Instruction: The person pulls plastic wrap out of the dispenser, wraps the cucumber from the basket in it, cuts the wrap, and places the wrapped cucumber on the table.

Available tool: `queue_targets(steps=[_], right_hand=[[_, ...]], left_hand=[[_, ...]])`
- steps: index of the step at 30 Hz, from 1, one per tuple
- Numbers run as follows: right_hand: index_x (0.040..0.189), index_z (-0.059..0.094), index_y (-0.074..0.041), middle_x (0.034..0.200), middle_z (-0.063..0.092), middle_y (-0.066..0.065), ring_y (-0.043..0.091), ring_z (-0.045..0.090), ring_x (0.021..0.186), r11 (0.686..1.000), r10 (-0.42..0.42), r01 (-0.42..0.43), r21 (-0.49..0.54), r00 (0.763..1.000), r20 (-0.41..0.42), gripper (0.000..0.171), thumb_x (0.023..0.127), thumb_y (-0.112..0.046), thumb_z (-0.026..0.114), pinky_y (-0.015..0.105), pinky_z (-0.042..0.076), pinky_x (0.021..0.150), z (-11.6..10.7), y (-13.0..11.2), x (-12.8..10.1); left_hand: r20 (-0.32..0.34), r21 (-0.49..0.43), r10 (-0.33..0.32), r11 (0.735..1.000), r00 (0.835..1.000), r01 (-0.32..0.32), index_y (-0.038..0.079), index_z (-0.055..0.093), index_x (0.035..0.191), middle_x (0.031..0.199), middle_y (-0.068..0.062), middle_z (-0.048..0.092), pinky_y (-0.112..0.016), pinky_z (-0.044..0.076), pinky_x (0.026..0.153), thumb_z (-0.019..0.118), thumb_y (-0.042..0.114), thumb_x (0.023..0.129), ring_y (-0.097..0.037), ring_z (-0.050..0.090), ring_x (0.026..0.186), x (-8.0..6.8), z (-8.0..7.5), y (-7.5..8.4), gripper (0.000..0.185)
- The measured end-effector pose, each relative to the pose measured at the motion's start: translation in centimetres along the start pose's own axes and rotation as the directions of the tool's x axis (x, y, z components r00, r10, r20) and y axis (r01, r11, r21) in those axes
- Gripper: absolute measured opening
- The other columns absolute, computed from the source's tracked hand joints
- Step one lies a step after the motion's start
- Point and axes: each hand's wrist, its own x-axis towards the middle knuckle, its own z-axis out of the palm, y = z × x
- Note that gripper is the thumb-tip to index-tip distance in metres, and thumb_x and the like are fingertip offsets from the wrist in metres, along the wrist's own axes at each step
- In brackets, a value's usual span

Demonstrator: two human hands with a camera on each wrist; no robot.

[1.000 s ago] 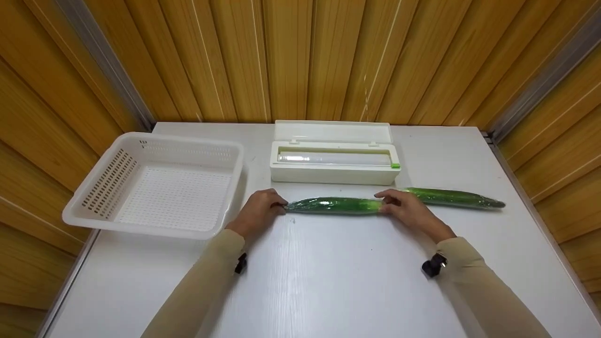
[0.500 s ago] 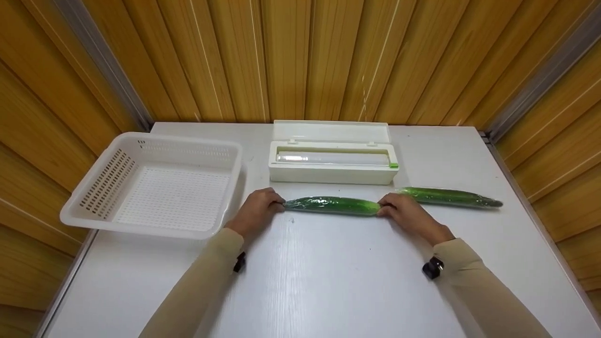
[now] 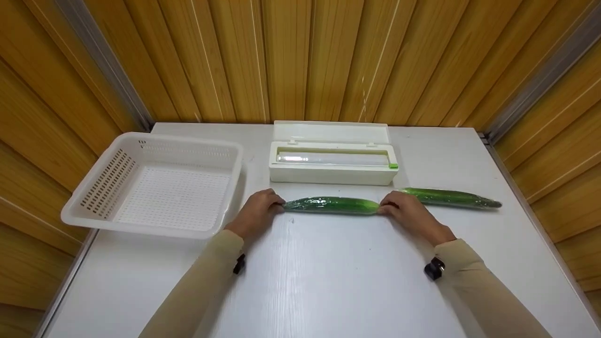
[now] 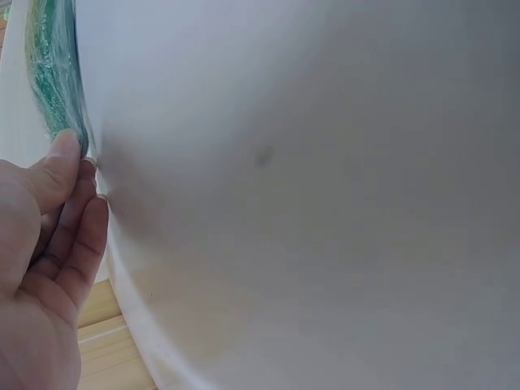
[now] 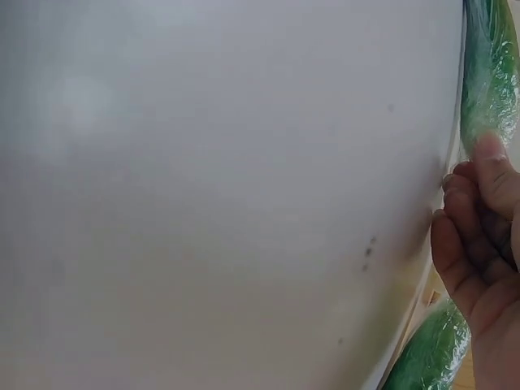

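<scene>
A green cucumber (image 3: 331,205) in clear plastic film lies crosswise on the white table. At its left end my left hand (image 3: 256,211) pinches the tip; in the left wrist view, thumb and forefinger meet on the gathered film of the cucumber (image 4: 55,73). The paler right end is pinched by my right hand (image 3: 411,216). In the right wrist view the thumb presses on the wrapped end of this cucumber (image 5: 491,81), and the other fingers curl beneath it. Just past the right hand lies a second wrapped cucumber (image 3: 458,198).
Behind the held cucumber stands a white cling film box (image 3: 333,176), lid raised, with a film roll (image 3: 333,158) inside and a green slider at its right. A white perforated basket (image 3: 152,230) is at the left. Wood-patterned walls (image 3: 286,61) border the table (image 3: 328,281).
The right hand's fingers have come together on the cucumber's right end, where they were more spread a second ago. The left hand keeps its pinch in nearly the same place.
</scene>
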Motion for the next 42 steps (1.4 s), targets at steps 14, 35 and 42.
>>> queue_targets(steps=[14,35,42], right_hand=[[0.118,0.078,-0.01,0.109,0.077,0.0,0.024,0.071,0.102,0.994,0.015,-0.018,0.108,0.999,0.031,0.029,0.09,-0.014,0.085,0.043,0.058,0.09,0.3,-0.9,0.1],[0.116,0.078,-0.007,0.105,0.075,0.001,0.023,0.07,0.097,0.994,0.05,-0.05,0.097,0.999,0.0,0.028,0.089,-0.012,0.087,0.031,0.058,0.085,-0.8,0.2,-1.9],[0.117,0.078,-0.006,0.108,0.076,0.002,0.024,0.071,0.101,0.996,0.082,-0.082,0.042,0.997,0.002,0.028,0.091,-0.013,0.086,0.037,0.058,0.09,-1.9,1.1,-3.0]], left_hand=[[-0.055,-0.037,-0.024,0.999,0.998,0.022,0.002,0.08,0.115,0.106,-0.007,0.076,-0.037,0.057,0.092,0.078,0.001,0.096,-0.023,0.071,0.101,0.0,0.3,-0.1,0.019],[-0.019,-0.167,-0.077,0.983,0.997,0.073,0.004,0.08,0.105,0.102,-0.004,0.076,-0.032,0.059,0.086,0.082,0.001,0.092,-0.018,0.071,0.096,1.3,1.6,1.7,0.014],[0.032,-0.162,-0.041,0.986,0.999,0.046,0.002,0.08,0.107,0.104,-0.007,0.077,-0.03,0.058,0.085,0.082,0.002,0.092,-0.02,0.072,0.097,2.2,2.6,2.7,0.014]])
